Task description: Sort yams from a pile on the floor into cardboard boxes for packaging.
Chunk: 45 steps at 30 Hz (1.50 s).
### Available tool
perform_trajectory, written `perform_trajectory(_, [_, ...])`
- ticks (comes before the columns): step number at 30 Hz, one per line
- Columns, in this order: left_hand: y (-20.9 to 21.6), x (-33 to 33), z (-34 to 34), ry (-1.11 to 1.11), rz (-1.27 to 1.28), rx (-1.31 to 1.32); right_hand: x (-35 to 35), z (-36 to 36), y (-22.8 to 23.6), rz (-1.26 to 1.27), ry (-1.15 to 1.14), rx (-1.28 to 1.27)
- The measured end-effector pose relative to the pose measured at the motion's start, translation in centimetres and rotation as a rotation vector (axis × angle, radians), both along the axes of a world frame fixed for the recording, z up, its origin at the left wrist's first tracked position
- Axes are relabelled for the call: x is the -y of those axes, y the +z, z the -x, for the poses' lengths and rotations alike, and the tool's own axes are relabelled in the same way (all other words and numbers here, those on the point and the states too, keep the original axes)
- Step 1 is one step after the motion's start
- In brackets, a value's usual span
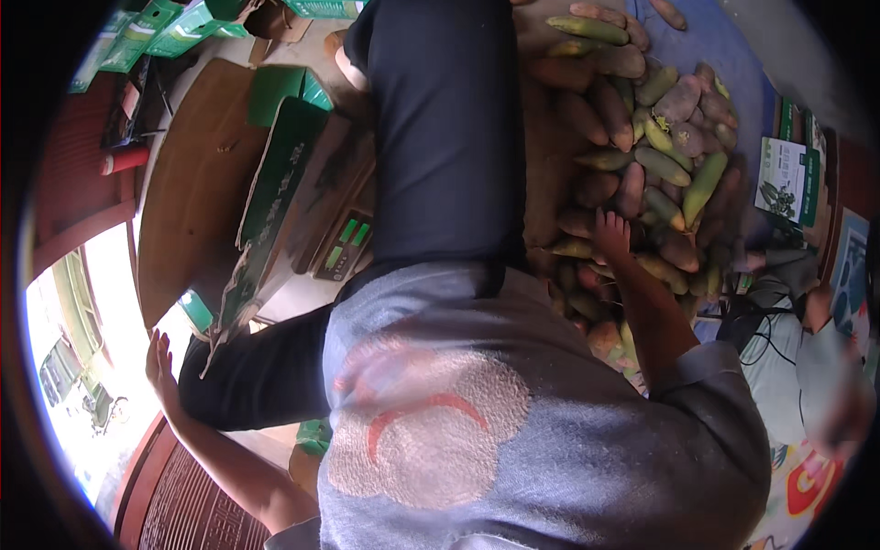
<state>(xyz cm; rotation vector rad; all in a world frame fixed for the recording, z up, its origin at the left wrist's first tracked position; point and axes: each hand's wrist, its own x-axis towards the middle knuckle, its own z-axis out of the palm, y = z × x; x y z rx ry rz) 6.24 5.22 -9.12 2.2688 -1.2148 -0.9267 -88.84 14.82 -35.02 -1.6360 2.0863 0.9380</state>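
Your right hand [611, 234] is down on the heap of long green, yellow and reddish-purple mangoes [655, 156], fingers spread wide and laid flat over the fruit at the near edge of the pile, touching rather than gripping. I can't tell which single mango you're feeling for, since the fingertips sink in among them. The fruit lies on a blue sheet [733, 64], probably to keep it off the floor and all within one reach.

Your left hand [160, 367] is well apart from the pile, open and holding nothing, palm flat at the bright doorway side. It looks like a brace for your lean, because your grey embroidered shirt [513, 412] and dark trousers [449, 128] fill the middle of the view.

Beside your leg sits a weighing scale with a green display [346, 244], and next to it a long green cardboard carton [275, 183]. Another person in a pale top [807, 357] sits at the right edge.
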Motion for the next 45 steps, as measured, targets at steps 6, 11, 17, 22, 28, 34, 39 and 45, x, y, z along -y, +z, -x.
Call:
perform_trajectory(6, [-0.1,-0.7,-0.5,0.016,-0.006,0.009,1.7,0.8,-1.6,-0.157,-0.035,0.001])
perform_trajectory(11, [-1.1,0.2,0.7,0.010,-0.019,-0.010,-0.5,2.3,-3.0,0.009,-0.030,-0.088])
perform_trajectory(17, [0.7,0.2,1.6,0.030,-0.019,0.043,3.7,-0.5,1.0,-0.166,-0.075,-0.021])
perform_trajectory(22, [-0.3,-0.2,-1.2,0.028,0.008,0.003,3.0,-2.2,0.5,-0.176,-0.006,-0.092])
perform_trajectory(28, [0.5,-0.2,1.1,0.021,0.043,0.050,2.7,-3.6,0.7,-0.152,-0.038,-0.064])
perform_trajectory(34, [1.1,-0.4,1.7,-0.030,0.081,0.127,1.0,-7.7,0.9,-0.175,-0.096,-0.175])
perform_trajectory(39, [0.8,0.6,2.7,-0.095,0.109,0.256,1.9,-8.1,1.5,-0.231,-0.199,-0.168])
perform_trajectory(45, [1.0,0.1,-0.6,-0.149,0.220,0.276,4.2,-8.5,0.8,-0.330,-0.424,0.016])
